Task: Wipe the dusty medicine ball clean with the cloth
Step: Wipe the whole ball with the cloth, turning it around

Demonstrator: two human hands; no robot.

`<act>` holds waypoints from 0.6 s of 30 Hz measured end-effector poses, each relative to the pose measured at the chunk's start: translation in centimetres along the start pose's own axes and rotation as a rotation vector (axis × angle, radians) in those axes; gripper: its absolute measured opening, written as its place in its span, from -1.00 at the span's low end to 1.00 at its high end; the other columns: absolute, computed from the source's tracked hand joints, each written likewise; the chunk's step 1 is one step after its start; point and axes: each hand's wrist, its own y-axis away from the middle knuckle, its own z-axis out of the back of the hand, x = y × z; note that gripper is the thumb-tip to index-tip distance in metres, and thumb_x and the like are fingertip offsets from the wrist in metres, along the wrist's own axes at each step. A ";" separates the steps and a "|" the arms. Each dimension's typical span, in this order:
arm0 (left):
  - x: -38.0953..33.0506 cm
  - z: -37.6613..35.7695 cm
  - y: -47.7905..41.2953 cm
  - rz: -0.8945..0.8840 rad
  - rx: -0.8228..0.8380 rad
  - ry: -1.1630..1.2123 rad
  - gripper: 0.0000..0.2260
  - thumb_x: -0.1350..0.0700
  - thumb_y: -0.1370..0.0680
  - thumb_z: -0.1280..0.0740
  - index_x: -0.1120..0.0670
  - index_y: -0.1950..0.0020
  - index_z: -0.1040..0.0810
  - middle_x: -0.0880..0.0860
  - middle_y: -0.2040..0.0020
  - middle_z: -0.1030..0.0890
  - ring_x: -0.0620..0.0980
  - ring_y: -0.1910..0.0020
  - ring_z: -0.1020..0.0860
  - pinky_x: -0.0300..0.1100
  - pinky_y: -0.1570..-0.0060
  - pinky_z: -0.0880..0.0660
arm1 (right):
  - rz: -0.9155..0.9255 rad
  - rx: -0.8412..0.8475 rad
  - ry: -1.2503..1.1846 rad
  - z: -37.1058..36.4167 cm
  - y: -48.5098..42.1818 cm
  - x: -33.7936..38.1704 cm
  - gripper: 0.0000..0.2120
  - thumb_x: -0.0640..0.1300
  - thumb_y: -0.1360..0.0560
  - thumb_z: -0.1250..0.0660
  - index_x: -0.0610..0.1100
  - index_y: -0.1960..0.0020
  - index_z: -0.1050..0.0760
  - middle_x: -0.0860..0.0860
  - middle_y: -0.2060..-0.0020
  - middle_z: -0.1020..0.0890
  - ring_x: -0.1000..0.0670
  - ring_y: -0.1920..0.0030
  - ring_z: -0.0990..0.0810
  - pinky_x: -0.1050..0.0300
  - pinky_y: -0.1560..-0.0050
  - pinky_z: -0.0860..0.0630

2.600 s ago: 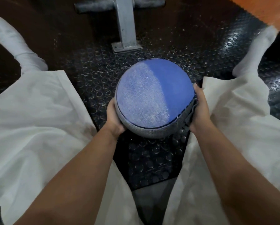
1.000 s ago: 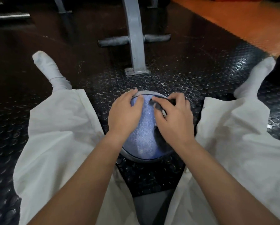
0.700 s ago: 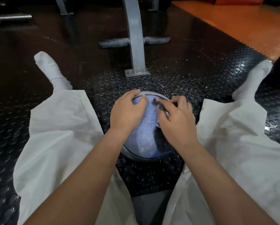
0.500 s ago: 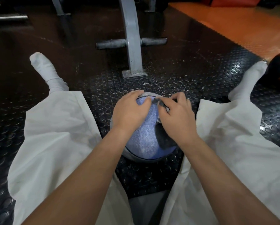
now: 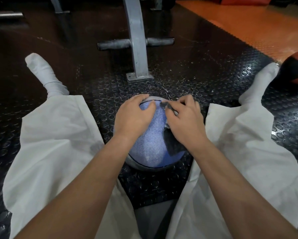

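left hand (image 5: pixel 133 116) – rests on medicine ball (image 5: pixel 151 145) | right hand (image 5: pixel 184 121) – grips cloth (image 5: pixel 173 144)

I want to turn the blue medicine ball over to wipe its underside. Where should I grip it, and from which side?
Probably by its two flanks at the widest girth, one palm from the left and one from the right: the medicine ball is round, handleless and sits on the floor mat between the legs.

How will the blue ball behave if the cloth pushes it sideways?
It would probably roll: the ball is round, and the left hand resting on top seems to steady it. Its textured skin looks grippy, not slippery. The studded floor may slow it a little.
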 end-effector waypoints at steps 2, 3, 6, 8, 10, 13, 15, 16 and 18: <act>0.0 0.0 -0.1 0.014 0.000 -0.004 -0.63 -0.10 -0.58 -0.25 -0.06 -0.37 -0.52 -0.13 -0.36 -0.50 -0.09 -0.33 -0.44 -0.08 -0.34 -0.37 | -0.002 0.056 0.017 -0.1 -1.5 0.9 -0.72 0.01 -0.58 -0.15 0.07 -0.20 -0.56 0.08 0.00 -0.31 -0.05 -0.08 -0.31 -0.05 -0.17 -0.35; 0.0 0.1 -0.2 0.035 -0.003 0.005 -0.63 -0.11 -0.58 -0.25 -0.07 -0.36 -0.52 -0.14 -0.35 -0.50 -0.09 -0.32 -0.45 -0.08 -0.33 -0.38 | -0.002 0.086 0.024 -0.2 -2.0 1.2 -0.71 0.02 -0.58 -0.14 0.07 -0.20 -0.56 0.08 0.00 -0.30 -0.05 -0.09 -0.31 -0.06 -0.18 -0.34; 0.1 0.5 -0.5 0.115 -0.013 0.058 -0.66 -0.12 -0.56 -0.25 -0.14 -0.33 -0.53 -0.18 -0.31 -0.53 -0.11 -0.27 -0.48 -0.11 -0.27 -0.42 | 0.006 0.106 0.041 -0.4 -1.6 1.4 -0.71 0.02 -0.58 -0.14 0.07 -0.22 -0.53 0.05 -0.04 -0.34 -0.06 -0.10 -0.31 -0.07 -0.18 -0.34; 0.3 0.5 -0.4 0.127 -0.008 0.077 -0.68 -0.11 -0.57 -0.24 -0.15 -0.31 -0.53 -0.19 -0.30 -0.53 -0.12 -0.25 -0.49 -0.15 -0.22 -0.42 | -0.003 0.033 0.045 -0.2 0.1 0.9 -0.70 0.00 -0.57 -0.16 0.06 -0.24 -0.53 0.00 -0.08 -0.39 -0.08 -0.10 -0.33 -0.07 -0.16 -0.36; 0.2 0.4 -0.3 0.110 -0.003 0.095 -0.69 -0.10 -0.58 -0.24 -0.15 -0.31 -0.54 -0.20 -0.30 -0.53 -0.14 -0.25 -0.49 -0.19 -0.19 -0.40 | -0.035 -0.023 0.051 0.1 1.7 0.3 -0.68 -0.02 -0.57 -0.18 0.06 -0.28 -0.52 -0.03 -0.10 -0.41 -0.11 -0.10 -0.34 -0.09 -0.16 -0.36; 0.1 0.1 -0.2 0.055 0.013 0.084 -0.69 -0.09 -0.59 -0.23 -0.13 -0.32 -0.54 -0.21 -0.32 -0.51 -0.17 -0.27 -0.46 -0.21 -0.25 -0.38 | -0.072 -0.024 0.058 0.3 2.1 0.0 -0.69 -0.03 -0.57 -0.17 0.01 -0.26 -0.54 -0.04 -0.10 -0.40 -0.11 -0.11 -0.34 -0.10 -0.17 -0.36; 0.1 -0.1 -0.2 0.026 0.020 0.074 -0.68 -0.08 -0.60 -0.23 -0.11 -0.33 -0.54 -0.20 -0.33 -0.50 -0.17 -0.30 -0.44 -0.16 -0.32 -0.37 | -0.066 -0.009 0.023 0.2 1.1 0.6 -0.71 -0.03 -0.57 -0.16 0.00 -0.20 -0.57 -0.02 -0.08 -0.40 -0.10 -0.11 -0.33 -0.05 -0.16 -0.34; 0.1 -0.1 -0.2 0.020 0.020 0.071 -0.68 -0.07 -0.60 -0.23 -0.10 -0.33 -0.54 -0.19 -0.34 -0.50 -0.16 -0.31 -0.44 -0.14 -0.33 -0.37 | -0.059 0.014 0.012 0.1 0.4 1.0 -0.72 -0.03 -0.58 -0.16 0.01 -0.18 -0.57 0.01 -0.07 -0.39 -0.08 -0.10 -0.32 -0.04 -0.16 -0.33; 0.3 0.0 -0.2 0.022 0.012 0.068 -0.68 -0.07 -0.61 -0.21 -0.10 -0.34 -0.54 -0.18 -0.34 -0.50 -0.14 -0.31 -0.45 -0.12 -0.33 -0.38 | -0.024 0.065 0.030 -0.2 -0.8 1.8 -0.73 0.00 -0.59 -0.14 0.01 -0.14 -0.58 0.06 -0.01 -0.34 -0.02 -0.04 -0.26 -0.05 -0.17 -0.32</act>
